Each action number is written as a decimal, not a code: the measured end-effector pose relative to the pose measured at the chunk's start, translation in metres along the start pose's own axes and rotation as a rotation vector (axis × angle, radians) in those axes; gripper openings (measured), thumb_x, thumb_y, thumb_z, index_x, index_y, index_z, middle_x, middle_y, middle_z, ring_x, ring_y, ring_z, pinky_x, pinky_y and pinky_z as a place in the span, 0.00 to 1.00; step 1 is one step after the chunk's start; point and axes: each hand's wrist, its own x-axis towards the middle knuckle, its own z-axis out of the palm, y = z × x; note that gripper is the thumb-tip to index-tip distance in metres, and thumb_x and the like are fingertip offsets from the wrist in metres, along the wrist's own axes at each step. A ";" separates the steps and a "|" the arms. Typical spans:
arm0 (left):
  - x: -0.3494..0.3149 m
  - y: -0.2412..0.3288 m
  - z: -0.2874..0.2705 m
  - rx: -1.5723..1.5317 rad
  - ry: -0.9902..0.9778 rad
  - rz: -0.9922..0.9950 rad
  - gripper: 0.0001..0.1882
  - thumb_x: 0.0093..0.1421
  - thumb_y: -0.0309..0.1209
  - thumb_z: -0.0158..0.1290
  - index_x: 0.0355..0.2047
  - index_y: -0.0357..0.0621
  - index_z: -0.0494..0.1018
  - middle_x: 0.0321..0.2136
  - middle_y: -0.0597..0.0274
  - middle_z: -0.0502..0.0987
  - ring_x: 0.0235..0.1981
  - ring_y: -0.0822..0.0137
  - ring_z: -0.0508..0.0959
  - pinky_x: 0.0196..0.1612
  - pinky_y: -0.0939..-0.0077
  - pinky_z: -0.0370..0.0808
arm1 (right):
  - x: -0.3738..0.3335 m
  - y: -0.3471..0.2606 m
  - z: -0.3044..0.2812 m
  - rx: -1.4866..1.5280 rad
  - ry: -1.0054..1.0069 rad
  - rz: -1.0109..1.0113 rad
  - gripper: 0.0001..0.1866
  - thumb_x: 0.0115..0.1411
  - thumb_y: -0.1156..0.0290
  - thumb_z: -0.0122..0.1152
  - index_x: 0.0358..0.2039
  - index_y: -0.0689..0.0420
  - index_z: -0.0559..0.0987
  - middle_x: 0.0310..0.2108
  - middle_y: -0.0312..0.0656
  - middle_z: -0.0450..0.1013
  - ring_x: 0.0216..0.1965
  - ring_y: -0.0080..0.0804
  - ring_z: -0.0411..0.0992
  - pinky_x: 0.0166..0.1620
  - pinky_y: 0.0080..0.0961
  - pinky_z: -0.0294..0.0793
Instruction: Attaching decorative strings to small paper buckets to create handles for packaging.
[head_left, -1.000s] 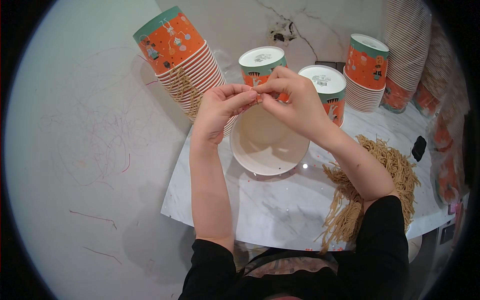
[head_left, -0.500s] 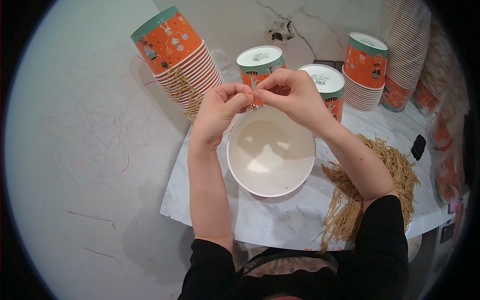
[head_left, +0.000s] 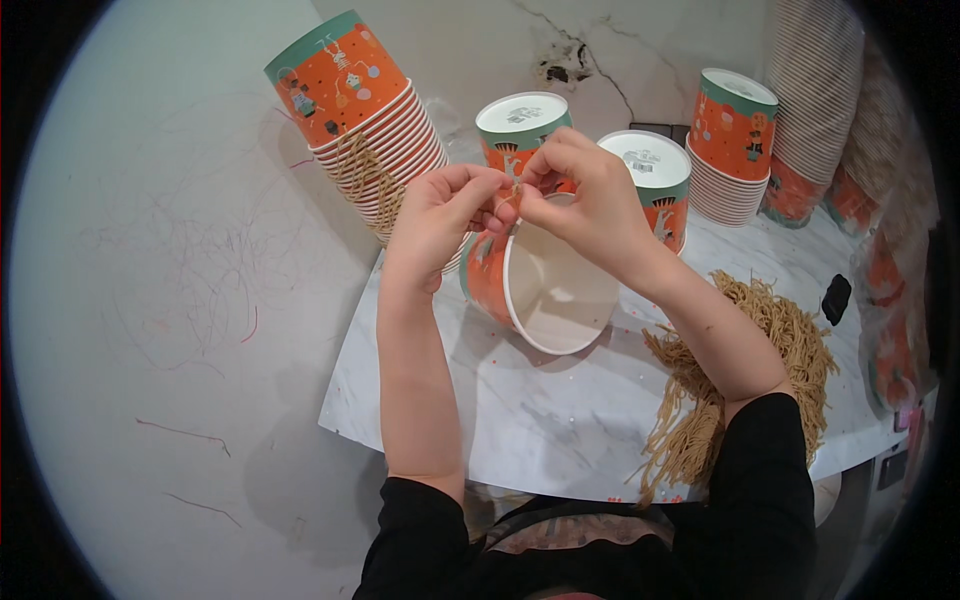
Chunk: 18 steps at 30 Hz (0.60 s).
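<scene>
A paper bucket (head_left: 560, 295), white inside and orange and green outside, tilts with its mouth toward the right. Above its upper rim my left hand (head_left: 432, 220) and my right hand (head_left: 592, 205) meet, fingertips pinched together. Between them shows a short bit of tan string (head_left: 516, 192), close against the bucket's rim. Whether the string is knotted there is too small to tell. Under my right forearm lies a loose heap of tan strings (head_left: 785, 335).
A leaning stack of paper buckets (head_left: 350, 90) stands at the left, tan strings draped on its rims. Upside-down buckets (head_left: 522, 112) (head_left: 648, 160) and a short stack (head_left: 733, 130) stand behind. Bagged stacks (head_left: 815, 90) and a black object (head_left: 836, 298) are at the right.
The bucket has swung round from facing up toward me to facing right, so its orange outside now shows. Both hands stay nearly in place, fingers shifting slightly on the string.
</scene>
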 end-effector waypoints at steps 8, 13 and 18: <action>-0.003 0.002 0.000 -0.020 -0.081 -0.010 0.12 0.69 0.32 0.53 0.39 0.34 0.79 0.26 0.63 0.81 0.26 0.78 0.79 0.31 0.84 0.77 | -0.001 0.001 0.002 -0.031 0.027 -0.077 0.07 0.54 0.72 0.66 0.29 0.61 0.78 0.30 0.40 0.73 0.30 0.32 0.77 0.33 0.27 0.78; 0.000 -0.002 -0.005 -0.031 -0.113 -0.011 0.10 0.67 0.30 0.54 0.39 0.34 0.79 0.27 0.63 0.81 0.27 0.77 0.79 0.33 0.84 0.77 | -0.001 0.002 0.003 -0.022 0.031 -0.080 0.07 0.54 0.71 0.66 0.29 0.61 0.78 0.30 0.39 0.72 0.30 0.31 0.78 0.33 0.26 0.78; -0.002 0.002 -0.003 0.002 -0.101 -0.015 0.08 0.66 0.27 0.56 0.41 0.35 0.77 0.27 0.61 0.82 0.28 0.75 0.80 0.33 0.83 0.77 | 0.000 0.004 0.003 0.124 -0.004 -0.012 0.08 0.56 0.72 0.66 0.31 0.63 0.78 0.31 0.40 0.73 0.31 0.28 0.78 0.35 0.24 0.78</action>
